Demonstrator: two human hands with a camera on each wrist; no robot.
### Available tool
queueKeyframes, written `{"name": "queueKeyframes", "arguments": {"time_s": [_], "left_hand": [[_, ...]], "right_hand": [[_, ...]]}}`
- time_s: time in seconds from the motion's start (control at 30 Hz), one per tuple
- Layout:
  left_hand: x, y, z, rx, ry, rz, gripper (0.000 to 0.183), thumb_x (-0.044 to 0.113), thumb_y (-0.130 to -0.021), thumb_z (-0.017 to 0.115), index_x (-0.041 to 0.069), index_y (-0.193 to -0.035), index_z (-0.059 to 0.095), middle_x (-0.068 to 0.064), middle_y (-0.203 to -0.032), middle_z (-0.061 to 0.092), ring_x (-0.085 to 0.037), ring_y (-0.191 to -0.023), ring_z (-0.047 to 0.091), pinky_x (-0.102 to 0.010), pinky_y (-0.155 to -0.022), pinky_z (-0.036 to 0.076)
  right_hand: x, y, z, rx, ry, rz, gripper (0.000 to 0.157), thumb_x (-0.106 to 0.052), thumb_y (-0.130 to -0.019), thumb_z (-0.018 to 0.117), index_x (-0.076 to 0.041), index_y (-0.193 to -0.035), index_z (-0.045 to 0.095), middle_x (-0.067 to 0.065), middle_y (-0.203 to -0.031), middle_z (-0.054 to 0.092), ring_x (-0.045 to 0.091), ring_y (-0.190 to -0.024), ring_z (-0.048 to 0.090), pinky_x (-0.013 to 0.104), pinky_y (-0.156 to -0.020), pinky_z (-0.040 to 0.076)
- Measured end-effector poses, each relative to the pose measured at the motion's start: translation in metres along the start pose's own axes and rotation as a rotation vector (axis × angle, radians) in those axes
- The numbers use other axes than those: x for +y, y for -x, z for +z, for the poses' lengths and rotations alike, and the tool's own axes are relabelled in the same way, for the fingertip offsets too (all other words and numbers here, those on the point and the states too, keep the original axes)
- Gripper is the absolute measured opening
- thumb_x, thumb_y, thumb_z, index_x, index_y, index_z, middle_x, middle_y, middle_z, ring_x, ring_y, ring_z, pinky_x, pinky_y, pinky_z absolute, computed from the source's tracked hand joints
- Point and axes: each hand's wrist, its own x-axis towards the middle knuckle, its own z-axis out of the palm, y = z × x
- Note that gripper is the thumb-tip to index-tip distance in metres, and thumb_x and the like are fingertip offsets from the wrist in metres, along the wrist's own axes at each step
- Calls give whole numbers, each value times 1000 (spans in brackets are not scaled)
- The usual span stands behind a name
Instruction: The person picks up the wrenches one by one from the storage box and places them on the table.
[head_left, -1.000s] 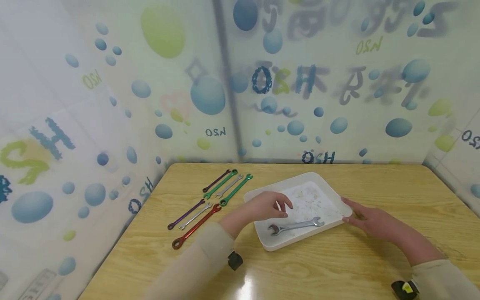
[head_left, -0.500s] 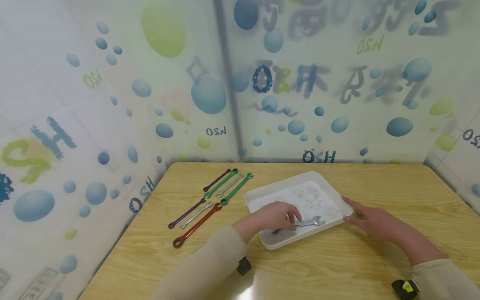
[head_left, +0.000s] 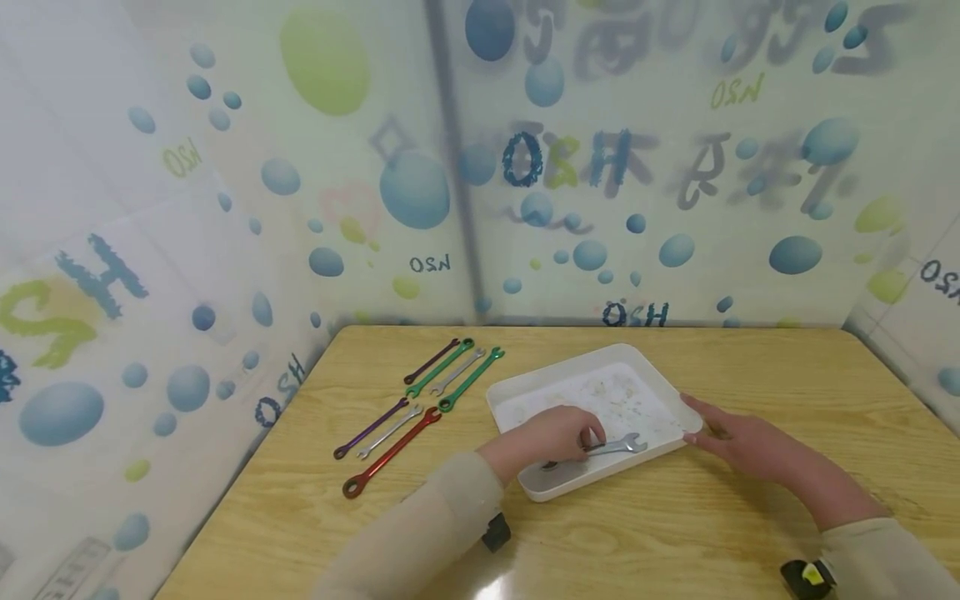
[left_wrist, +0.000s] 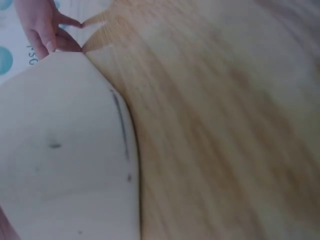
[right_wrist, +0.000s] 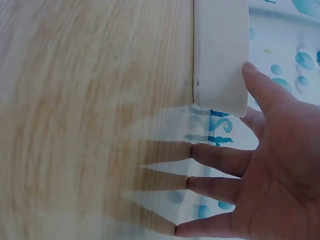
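Observation:
In the head view my left hand (head_left: 551,435) reaches into the white tray (head_left: 637,354), its thumb and fingers pinching a silver open-ended wrench (head_left: 622,445) at the handle. The hand covers much of the wrench's left half. My right hand (head_left: 746,437) holds the tray's right corner between thumb and index finger. From the right wrist view, that hand (right_wrist: 277,155) has its thumb on the tray wall (right_wrist: 220,50), and the other fingers spread down to the table. The left wrist view shows mostly the tray's outer side (left_wrist: 70,135), with the right hand (left_wrist: 42,22) beyond it.
Several wrenches lie left of the tray in two groups. A red wrench (head_left: 390,454), a small silver wrench (head_left: 390,433) and a purple wrench (head_left: 371,429) are nearer; green wrenches (head_left: 472,379) lie behind. Printed curtains (head_left: 525,250) hang around the wooden table (head_left: 600,542).
My left hand has come down and slightly right onto the silver wrench and now pinches it. My right hand stays at the tray's corner.

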Motion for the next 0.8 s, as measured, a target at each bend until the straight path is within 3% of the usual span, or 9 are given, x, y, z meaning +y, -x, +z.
{"name": "queueKeyframes", "arguments": {"time_s": [0.33,0.7,0.8], "left_hand": [[7,-1,0,-61,-17,-95,25,12,-90,71,26,-110,67,11,-96,62,-4,-75,55,-22,-57,48],[16,-1,-3,-74,-62,-142,21,14,-90,71,26,-106,67,12,-98,64,-3,-79,54,-21,-67,45],[19,1,-3,-65,-60,-159,20,13,-90,71,27,-105,67,12,-97,63,-4,-79,54,-22,-65,46]], "right_hand": [[-2,1,-1,-11,-17,5,83,-61,-95,48,-9,-154,23,38,-140,38,58,-123,39,67,-93,37],[-2,1,-1,-3,-21,3,83,-60,-95,48,-8,-154,23,37,-141,38,57,-123,40,67,-93,37],[-2,1,-1,-9,-19,10,83,-61,-95,48,-9,-154,23,37,-141,38,57,-123,40,67,-93,37]]}}
